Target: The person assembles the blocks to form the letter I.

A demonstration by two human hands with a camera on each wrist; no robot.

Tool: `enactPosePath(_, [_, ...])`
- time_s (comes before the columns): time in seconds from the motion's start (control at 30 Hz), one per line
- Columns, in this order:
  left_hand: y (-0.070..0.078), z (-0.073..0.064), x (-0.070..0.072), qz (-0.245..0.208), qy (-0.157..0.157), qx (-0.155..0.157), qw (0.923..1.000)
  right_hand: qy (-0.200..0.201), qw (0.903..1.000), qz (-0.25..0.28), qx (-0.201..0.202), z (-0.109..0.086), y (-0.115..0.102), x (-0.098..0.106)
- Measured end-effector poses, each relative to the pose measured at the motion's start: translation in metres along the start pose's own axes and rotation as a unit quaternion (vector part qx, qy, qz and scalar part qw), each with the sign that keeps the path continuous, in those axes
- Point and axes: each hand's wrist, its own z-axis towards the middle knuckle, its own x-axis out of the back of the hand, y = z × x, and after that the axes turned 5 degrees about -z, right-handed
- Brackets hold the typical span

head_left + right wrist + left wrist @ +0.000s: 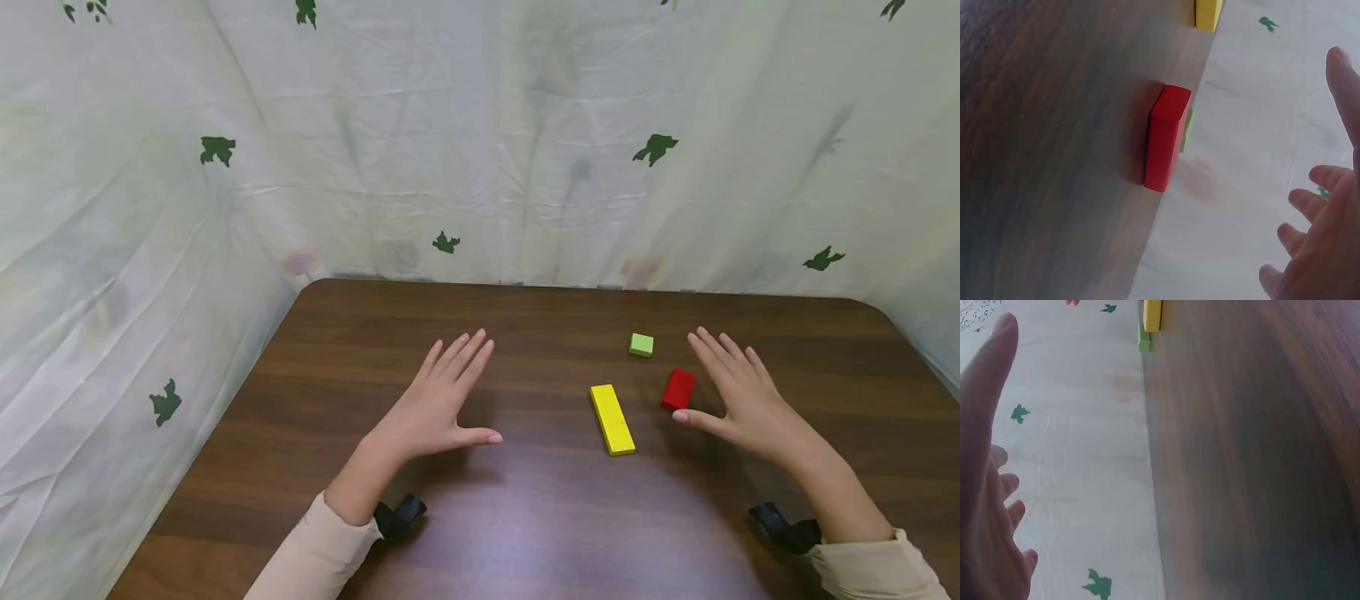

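My left hand (435,408) hovers over the left-centre of the table, fingers extended and thumb out, holding nothing. Over on the right, my right hand (742,408) is spread with straight fingers and also holds nothing. Its thumb tip appears close to the red block (678,389), though the right wrist view shows space between hand and block. A long yellow block (612,419) lies between the two hands, nearer the right one. Farther back sits a small light green block (641,345). In the right wrist view the red block (1166,140) partly hides the green block (1187,130).
The dark brown wooden table (360,333) has rounded far corners. A pale curtain (465,150) with green leaf shapes hangs behind it and along its left side. Each wrist wears a black strap, such as the left wrist strap (399,515).
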Motion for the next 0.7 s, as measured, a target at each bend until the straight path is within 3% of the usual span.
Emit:
enactPosePath(0.3, [0.01,0.01,-0.008,-0.042,0.04,-0.038,0.9976,0.012,0.9981,0.06,-0.003,0.002,0.002,-0.005])
enactPosePath(0.47, [0.014,0.012,-0.015,-0.068,0.056,-0.043,0.9952,0.01,0.9955,0.093,-0.015,0.002,0.005,-0.011])
enactPosePath(0.7, [0.022,0.017,-0.021,-0.1,0.07,-0.042,0.9916,-0.011,0.9859,0.149,-0.076,0.001,0.005,-0.012])
